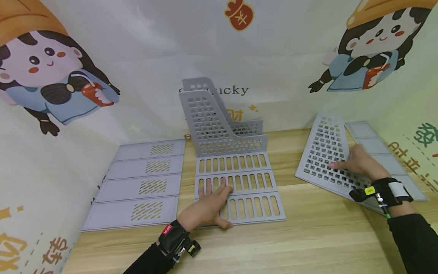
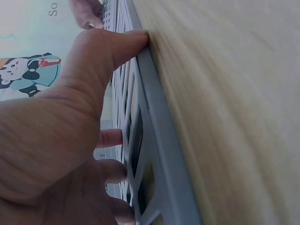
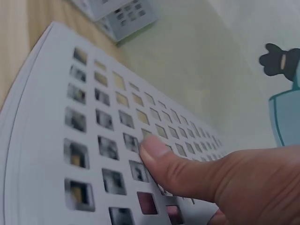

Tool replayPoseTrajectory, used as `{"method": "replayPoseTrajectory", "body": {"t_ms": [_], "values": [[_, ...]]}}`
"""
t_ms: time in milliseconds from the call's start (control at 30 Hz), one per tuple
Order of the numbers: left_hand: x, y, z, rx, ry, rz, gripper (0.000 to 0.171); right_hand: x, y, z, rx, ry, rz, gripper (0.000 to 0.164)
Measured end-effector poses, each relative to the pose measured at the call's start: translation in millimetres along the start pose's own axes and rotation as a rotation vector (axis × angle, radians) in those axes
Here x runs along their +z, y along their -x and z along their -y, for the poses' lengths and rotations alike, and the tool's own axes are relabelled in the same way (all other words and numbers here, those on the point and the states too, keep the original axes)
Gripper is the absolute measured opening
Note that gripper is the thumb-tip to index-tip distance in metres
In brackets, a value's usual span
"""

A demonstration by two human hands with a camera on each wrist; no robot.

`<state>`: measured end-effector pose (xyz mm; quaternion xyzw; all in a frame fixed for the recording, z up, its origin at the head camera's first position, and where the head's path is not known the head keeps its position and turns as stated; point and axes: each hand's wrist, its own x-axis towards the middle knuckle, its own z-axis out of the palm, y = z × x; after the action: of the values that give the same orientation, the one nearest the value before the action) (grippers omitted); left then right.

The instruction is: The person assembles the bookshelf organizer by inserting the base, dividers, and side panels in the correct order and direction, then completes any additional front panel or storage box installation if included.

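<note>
My left hand [image 1: 207, 205] lies with fingers spread on a flat grey slotted panel [image 1: 275, 207] in three rows, at the middle of the table. In the left wrist view its thumb [image 2: 133, 40] rests at the panel's near edge. At the right, my right hand [image 1: 362, 161] grips a grey perforated side panel [image 1: 316, 152], its near end tilted on the table. The thumb [image 3: 157, 152] presses on the panel's face in the right wrist view, and skin shows through the holes behind it. More than one sheet seems stacked there.
Two upright perforated side panels [image 1: 212, 129] with a stepped edge stand behind the slotted panel. Several joined grey panels with slanted slots [image 1: 113, 190] lie at the left. Another jointed panel [image 1: 415, 186] lies at the far right. A printed sheet [image 1: 154, 45] covers the back and sides.
</note>
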<state>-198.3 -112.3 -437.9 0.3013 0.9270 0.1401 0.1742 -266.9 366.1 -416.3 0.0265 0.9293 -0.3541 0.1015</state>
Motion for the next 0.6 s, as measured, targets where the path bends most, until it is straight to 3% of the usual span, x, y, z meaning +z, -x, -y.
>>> {"method": "replayPoseTrajectory", "body": {"t_ms": [167, 300, 400, 600], "values": [[1.1, 0.5, 1.2, 0.013, 0.020, -0.013, 0.101, -5, 7, 3, -0.041, -0.141, -0.054, 0.045], [1.9, 0.8, 1.3, 0.014, 0.026, -0.016, 0.102, -11, 13, 10, -0.100, -0.179, -0.058, 0.049], [1.9, 0.8, 1.6, 0.013, 0.027, -0.017, 0.102, -15, 16, 19, -0.194, -0.184, -0.064, 0.049], [1.5, 1.4, 2.1, 0.027, 0.030, -0.028, 0.101, -15, 15, 36, -0.479, -0.149, -0.119, 0.054]]}}
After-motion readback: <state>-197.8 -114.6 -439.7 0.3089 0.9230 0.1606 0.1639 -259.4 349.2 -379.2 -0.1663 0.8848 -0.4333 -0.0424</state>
